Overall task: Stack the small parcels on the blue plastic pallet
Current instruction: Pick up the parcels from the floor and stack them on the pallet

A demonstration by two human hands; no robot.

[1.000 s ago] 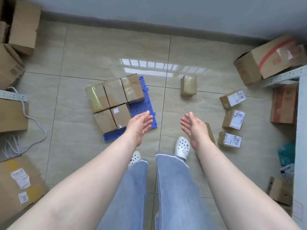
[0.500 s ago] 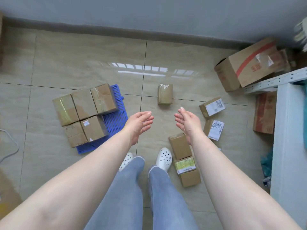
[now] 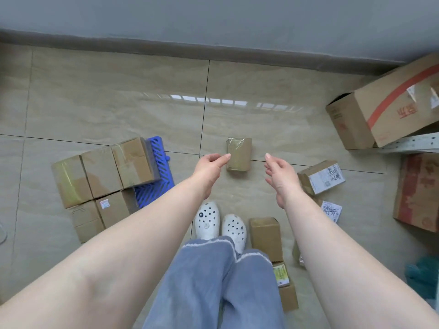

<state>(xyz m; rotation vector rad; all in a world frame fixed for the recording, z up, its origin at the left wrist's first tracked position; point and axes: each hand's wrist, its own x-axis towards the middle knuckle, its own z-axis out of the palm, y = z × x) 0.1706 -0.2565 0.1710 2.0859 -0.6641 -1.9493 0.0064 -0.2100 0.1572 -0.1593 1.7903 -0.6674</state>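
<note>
Head view. Glossy beige tiled floor (image 3: 118, 110) meeting a grey wall (image 3: 213, 17) along a dark skirting. Blue plastic pallet (image 3: 159, 172) lies on the floor toward the left; five small parcels (image 3: 99, 172) stand packed together on it, covering most of its grid, so only its right edge and one corner show. Left hand (image 3: 210, 167) and right hand (image 3: 279, 176) are extended over the floor, both loosely spread and holding nothing, on either side of a tape-wrapped parcel (image 3: 238, 154) that lies alone on the floor between them; whether the left fingertips touch it cannot be told. Labelled parcel (image 3: 320, 178) lies just right of the right hand; a second label behind the right forearm is mostly hidden. Plain parcel (image 3: 266, 236) stands beside white clogs (image 3: 219, 222); further parcels below it are partly covered by the jeans. Large carton (image 3: 384, 108) with a red stripe is cut off by the right edge.
</note>
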